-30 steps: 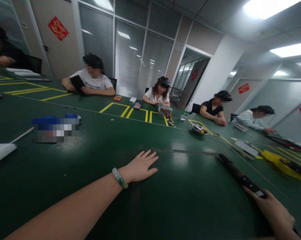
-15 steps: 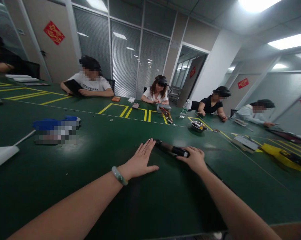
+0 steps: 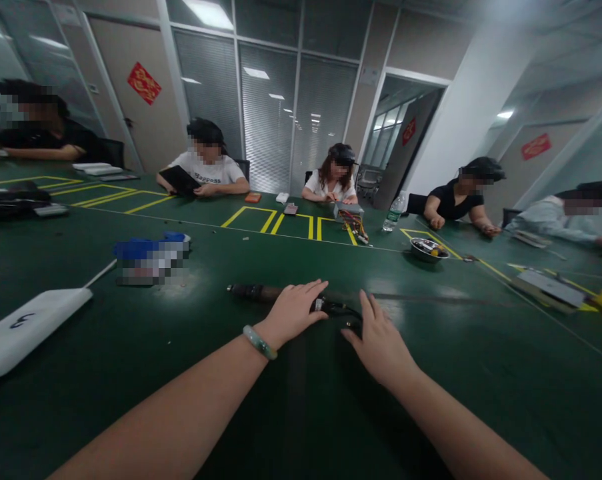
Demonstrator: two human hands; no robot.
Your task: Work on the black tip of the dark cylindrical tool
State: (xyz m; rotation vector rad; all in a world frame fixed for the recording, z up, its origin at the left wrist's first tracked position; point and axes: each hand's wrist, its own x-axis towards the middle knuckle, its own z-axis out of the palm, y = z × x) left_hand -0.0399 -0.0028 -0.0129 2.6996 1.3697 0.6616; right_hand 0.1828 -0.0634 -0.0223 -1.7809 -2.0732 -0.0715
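Observation:
A long black corded electric screwdriver (image 3: pixel 263 294) lies crosswise on the green table, its small metal tip pointing left. Over the rear part of its body rests my left hand (image 3: pixel 297 310), fingers stretched out and thumb apart, hiding a section of the tool. A black cable (image 3: pixel 345 308) runs from the tool's right end toward my right hand (image 3: pixel 383 343). That hand is open above the table, with thumb and fingers spread around the cable; whether it touches the cable I cannot tell.
A white power strip (image 3: pixel 41 327) lies at left, near a blurred blue-and-white item (image 3: pixel 153 257). Farther off are a metal bowl (image 3: pixel 429 250) of small parts, a water bottle (image 3: pixel 394 212) and a grey box with wires (image 3: pixel 348 212). Several people sit across the table (image 3: pixel 205 387).
The screwdriver has shifted left, and my left hand now lies over its rear part. My right hand has let go of the tool's end and opened beside the cable. The view has turned left.

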